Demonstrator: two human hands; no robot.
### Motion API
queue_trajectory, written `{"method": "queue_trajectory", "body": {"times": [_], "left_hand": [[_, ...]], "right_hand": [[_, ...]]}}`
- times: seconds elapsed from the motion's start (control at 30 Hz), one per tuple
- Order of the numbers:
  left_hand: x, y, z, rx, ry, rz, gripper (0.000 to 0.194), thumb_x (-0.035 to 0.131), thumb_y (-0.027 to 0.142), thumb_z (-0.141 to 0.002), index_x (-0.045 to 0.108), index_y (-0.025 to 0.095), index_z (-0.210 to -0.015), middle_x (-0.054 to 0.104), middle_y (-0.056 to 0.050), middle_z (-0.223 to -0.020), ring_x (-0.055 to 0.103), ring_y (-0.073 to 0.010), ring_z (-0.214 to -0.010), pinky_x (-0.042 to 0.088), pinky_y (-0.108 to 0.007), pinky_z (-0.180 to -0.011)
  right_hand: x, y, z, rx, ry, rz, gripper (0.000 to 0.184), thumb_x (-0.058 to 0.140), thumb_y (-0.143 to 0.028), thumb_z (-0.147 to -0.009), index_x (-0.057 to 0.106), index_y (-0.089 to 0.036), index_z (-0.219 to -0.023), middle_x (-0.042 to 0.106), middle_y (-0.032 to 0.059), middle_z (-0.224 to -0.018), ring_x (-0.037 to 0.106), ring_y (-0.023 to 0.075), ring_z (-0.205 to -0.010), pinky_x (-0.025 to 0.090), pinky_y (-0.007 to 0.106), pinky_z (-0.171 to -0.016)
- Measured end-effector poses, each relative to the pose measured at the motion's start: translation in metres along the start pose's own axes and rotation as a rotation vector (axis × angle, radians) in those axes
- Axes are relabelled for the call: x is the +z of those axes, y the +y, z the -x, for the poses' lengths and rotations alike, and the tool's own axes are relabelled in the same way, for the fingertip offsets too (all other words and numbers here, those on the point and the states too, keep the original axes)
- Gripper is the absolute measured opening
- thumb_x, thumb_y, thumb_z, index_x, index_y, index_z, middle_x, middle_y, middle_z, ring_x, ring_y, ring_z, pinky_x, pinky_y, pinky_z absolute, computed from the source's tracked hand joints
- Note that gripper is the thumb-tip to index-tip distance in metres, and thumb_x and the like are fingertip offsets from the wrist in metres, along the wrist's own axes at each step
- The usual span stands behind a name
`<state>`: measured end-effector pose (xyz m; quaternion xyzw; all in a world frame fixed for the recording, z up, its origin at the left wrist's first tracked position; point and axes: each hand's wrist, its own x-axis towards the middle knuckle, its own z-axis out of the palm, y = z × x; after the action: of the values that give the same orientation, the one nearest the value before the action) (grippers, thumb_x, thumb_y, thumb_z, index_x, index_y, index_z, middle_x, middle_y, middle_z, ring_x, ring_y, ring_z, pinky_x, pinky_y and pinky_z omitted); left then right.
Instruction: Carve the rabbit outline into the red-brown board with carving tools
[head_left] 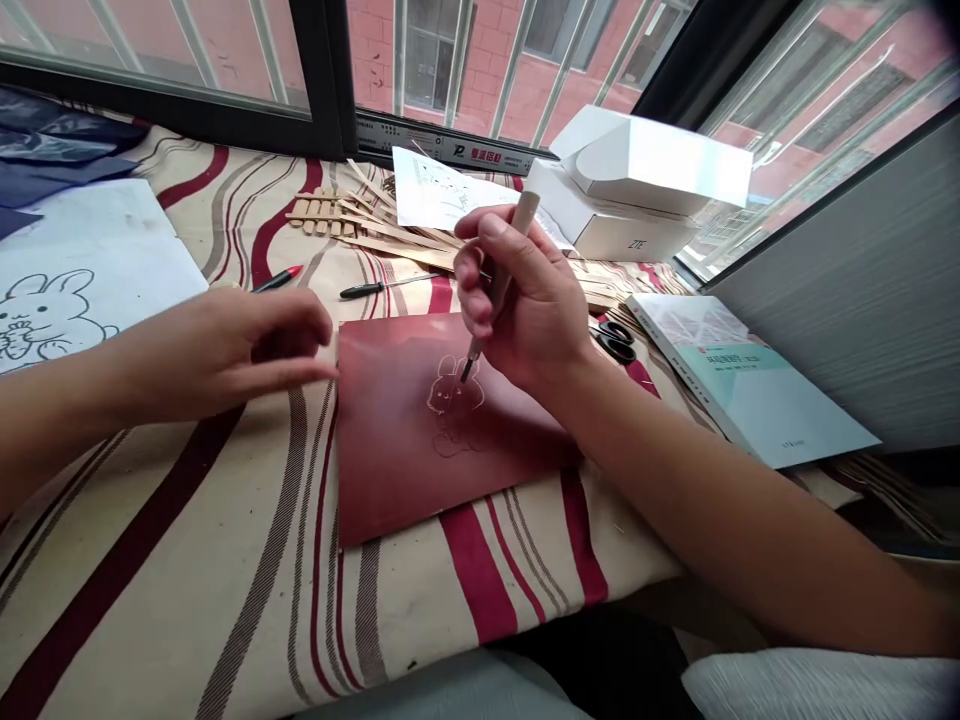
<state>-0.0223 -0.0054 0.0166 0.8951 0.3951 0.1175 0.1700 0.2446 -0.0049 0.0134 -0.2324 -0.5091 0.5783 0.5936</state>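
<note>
A dark red sheet point(405, 450) lies on the striped cloth in front of me, with a faint rabbit outline point(454, 395) traced on it. My right hand point(525, 310) is closed around a white-handled carving tool point(501, 275), whose tip touches the rabbit's head. My left hand point(225, 350) rests on the cloth beside the sheet's left edge, fingers extended, fingertips touching that edge and holding nothing.
A paper with a rabbit drawing point(67, 280) lies at the left. A red pen point(277, 279) and a black pen point(375, 289) lie behind the sheet. Wooden sticks point(352, 220), white boxes point(637, 180), scissors point(616, 338) and a book point(750, 385) are behind and to the right.
</note>
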Motion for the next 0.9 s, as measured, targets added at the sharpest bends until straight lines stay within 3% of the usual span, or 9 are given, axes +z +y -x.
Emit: {"method": "queue_trajectory", "body": {"times": [0.13, 0.27, 0.43, 0.57, 0.77, 0.9], "left_hand": [[0.012, -0.010, -0.008, 0.096, 0.179, -0.143, 0.040, 0.043, 0.053, -0.107, 0.061, 0.021, -0.123, 0.067, -0.008, -0.114, 0.064, -0.0245, -0.100, 0.050, -0.038, -0.088], [0.028, -0.014, -0.012, 0.234, 0.204, -0.189, 0.044, 0.042, 0.053, -0.109, 0.057, 0.021, -0.135, 0.064, -0.011, -0.138, 0.059, -0.0299, -0.128, 0.045, -0.047, -0.112], [0.034, -0.020, -0.013, 0.268, 0.180, -0.189, 0.041, 0.042, 0.049, -0.111, 0.056, 0.022, -0.139, 0.065, -0.010, -0.142, 0.058, -0.0286, -0.132, 0.044, -0.047, -0.114], [0.035, -0.022, -0.014, 0.305, 0.190, -0.195, 0.039, 0.041, 0.047, -0.111, 0.058, 0.023, -0.138, 0.066, -0.009, -0.142, 0.060, -0.0274, -0.129, 0.045, -0.047, -0.114], [0.036, -0.021, -0.014, 0.313, 0.199, -0.210, 0.041, 0.038, 0.049, -0.112, 0.059, 0.022, -0.134, 0.066, -0.008, -0.139, 0.060, -0.0273, -0.127, 0.048, -0.047, -0.110], [0.039, -0.027, -0.015, 0.331, 0.218, -0.206, 0.041, 0.039, 0.049, -0.112, 0.061, 0.023, -0.134, 0.066, -0.006, -0.139, 0.060, -0.0254, -0.126, 0.048, -0.046, -0.112]], "right_hand": [[0.001, 0.009, -0.002, 0.005, 0.028, 0.000, 0.032, 0.084, -0.046, -0.089, 0.064, -0.022, -0.097, 0.063, -0.0034, -0.076, 0.055, 0.0062, -0.053, 0.032, 0.019, -0.038], [0.005, 0.009, -0.001, 0.006, 0.030, -0.017, 0.031, 0.088, -0.040, -0.084, 0.067, -0.023, -0.099, 0.063, -0.0030, -0.078, 0.051, 0.0067, -0.058, 0.029, 0.019, -0.040], [0.006, -0.001, 0.005, 0.113, -0.021, -0.025, 0.037, 0.081, -0.054, -0.089, 0.065, -0.020, -0.089, 0.063, 0.0000, -0.078, 0.049, 0.0085, -0.062, 0.033, 0.019, -0.044], [0.008, -0.005, 0.010, 0.045, -0.024, 0.019, 0.042, 0.080, -0.057, -0.090, 0.060, -0.021, -0.084, 0.063, -0.0005, -0.077, 0.055, 0.0091, -0.062, 0.041, 0.020, -0.049], [0.014, 0.002, 0.013, 0.026, -0.017, 0.039, 0.038, 0.073, -0.058, -0.096, 0.062, -0.022, -0.092, 0.044, -0.0081, -0.059, 0.028, 0.0058, -0.043, 0.022, 0.021, -0.039], [0.013, 0.004, 0.012, 0.096, 0.001, 0.075, 0.040, 0.069, -0.059, -0.098, 0.059, -0.022, -0.089, 0.039, -0.0091, -0.057, 0.021, 0.0060, -0.042, 0.019, 0.022, -0.039]]}}
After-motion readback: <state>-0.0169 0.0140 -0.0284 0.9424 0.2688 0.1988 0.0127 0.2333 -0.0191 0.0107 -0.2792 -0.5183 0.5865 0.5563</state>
